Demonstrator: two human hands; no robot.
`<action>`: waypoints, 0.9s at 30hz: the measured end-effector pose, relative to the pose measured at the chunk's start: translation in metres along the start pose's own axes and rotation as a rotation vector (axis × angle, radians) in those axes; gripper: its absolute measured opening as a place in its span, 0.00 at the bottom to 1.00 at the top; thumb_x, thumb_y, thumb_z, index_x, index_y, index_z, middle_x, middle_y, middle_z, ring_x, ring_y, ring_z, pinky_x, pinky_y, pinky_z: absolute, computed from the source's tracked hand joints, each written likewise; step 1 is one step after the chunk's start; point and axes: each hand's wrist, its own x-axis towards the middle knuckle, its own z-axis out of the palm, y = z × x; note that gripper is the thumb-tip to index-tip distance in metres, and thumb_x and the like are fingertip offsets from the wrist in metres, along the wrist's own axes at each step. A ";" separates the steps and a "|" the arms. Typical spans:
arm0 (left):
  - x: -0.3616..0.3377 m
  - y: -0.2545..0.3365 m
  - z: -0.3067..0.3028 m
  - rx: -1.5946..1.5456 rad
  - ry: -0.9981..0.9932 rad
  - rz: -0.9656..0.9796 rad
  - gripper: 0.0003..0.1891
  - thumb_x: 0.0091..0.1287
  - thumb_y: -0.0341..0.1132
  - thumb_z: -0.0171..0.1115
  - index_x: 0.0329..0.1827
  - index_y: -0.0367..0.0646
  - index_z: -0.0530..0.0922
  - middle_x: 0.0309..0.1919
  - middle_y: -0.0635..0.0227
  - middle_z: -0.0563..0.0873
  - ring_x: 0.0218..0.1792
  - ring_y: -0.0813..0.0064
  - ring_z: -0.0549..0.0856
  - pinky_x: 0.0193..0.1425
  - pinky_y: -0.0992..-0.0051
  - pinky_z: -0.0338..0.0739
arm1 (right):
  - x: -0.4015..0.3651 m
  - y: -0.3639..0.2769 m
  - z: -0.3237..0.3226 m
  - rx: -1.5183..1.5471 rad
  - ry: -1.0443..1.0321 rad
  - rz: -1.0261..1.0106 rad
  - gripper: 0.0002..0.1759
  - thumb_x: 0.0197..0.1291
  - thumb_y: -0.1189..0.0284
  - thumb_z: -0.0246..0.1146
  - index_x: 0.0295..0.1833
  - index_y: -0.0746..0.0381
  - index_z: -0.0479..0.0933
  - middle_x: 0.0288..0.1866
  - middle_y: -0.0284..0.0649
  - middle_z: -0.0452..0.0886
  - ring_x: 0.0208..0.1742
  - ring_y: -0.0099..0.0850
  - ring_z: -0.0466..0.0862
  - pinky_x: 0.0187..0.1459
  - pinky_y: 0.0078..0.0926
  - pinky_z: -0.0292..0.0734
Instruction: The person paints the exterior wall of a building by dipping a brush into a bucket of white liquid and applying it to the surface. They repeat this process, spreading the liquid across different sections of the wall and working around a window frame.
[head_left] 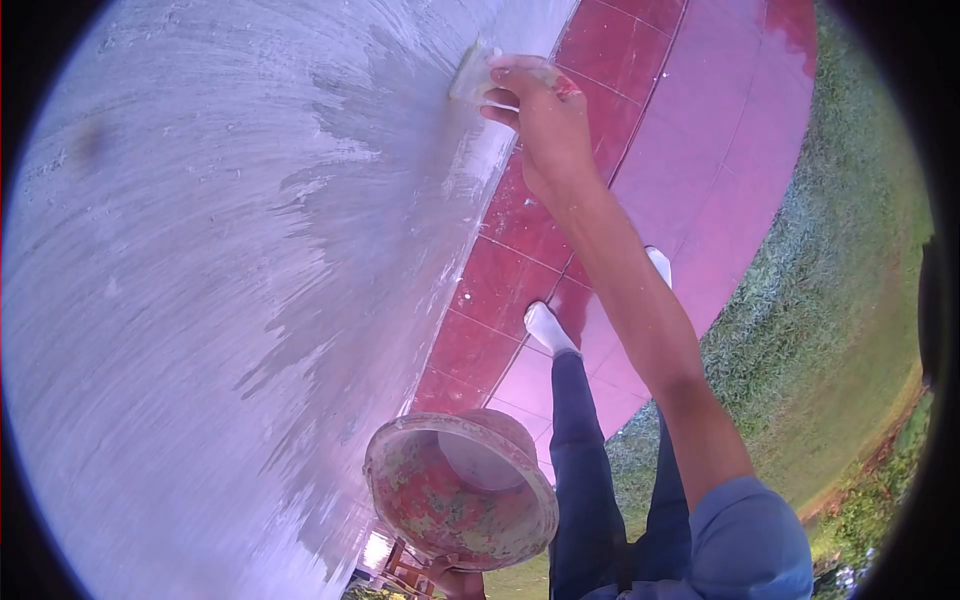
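Note:
My right hand [548,105] reaches out to the wall [200,250], its fingers closed on a pale, flat piece [472,78] whose kind I cannot make out. That piece lies against the wall's surface near its lower edge. At the bottom, my left hand [455,578] grips the rim of a round basin [450,500], and most of its fingers are hidden. Red and greenish stains cover the basin, which is tilted so its inside shows, with a whitish patch in it. The wall is whitish grey with streaks, and darker, wet-looking patches run along its lower part.
Red tiled floor [520,235] runs along the wall's foot, with white specks on it. My feet in white coverings [545,328] stand on the tiles. Grass [790,330] lies beyond the floor's edge on the right. A brown wooden object [405,568] shows behind the basin.

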 end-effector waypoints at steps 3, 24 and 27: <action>0.000 0.001 0.001 0.016 -0.015 0.021 0.41 0.45 0.28 0.54 0.71 0.38 0.63 0.48 0.56 0.80 0.46 0.57 0.82 0.51 0.58 0.83 | -0.018 -0.052 -0.004 0.138 -0.139 -0.089 0.12 0.67 0.76 0.56 0.53 0.68 0.78 0.53 0.45 0.81 0.51 0.37 0.85 0.46 0.29 0.83; 0.004 0.000 -0.035 -0.067 -0.072 -0.123 0.35 0.45 0.29 0.54 0.63 0.35 0.67 0.41 0.56 0.82 0.42 0.56 0.83 0.51 0.58 0.82 | 0.104 0.110 -0.093 -0.100 0.137 0.141 0.08 0.63 0.81 0.58 0.45 0.70 0.80 0.42 0.44 0.82 0.42 0.35 0.85 0.47 0.33 0.88; 0.003 0.000 -0.032 -0.055 -0.043 -0.126 0.33 0.45 0.29 0.54 0.61 0.34 0.69 0.36 0.57 0.83 0.38 0.57 0.84 0.49 0.59 0.83 | 0.054 0.012 -0.015 -0.188 -0.036 -0.028 0.09 0.65 0.74 0.59 0.46 0.67 0.81 0.44 0.42 0.83 0.46 0.33 0.84 0.47 0.32 0.85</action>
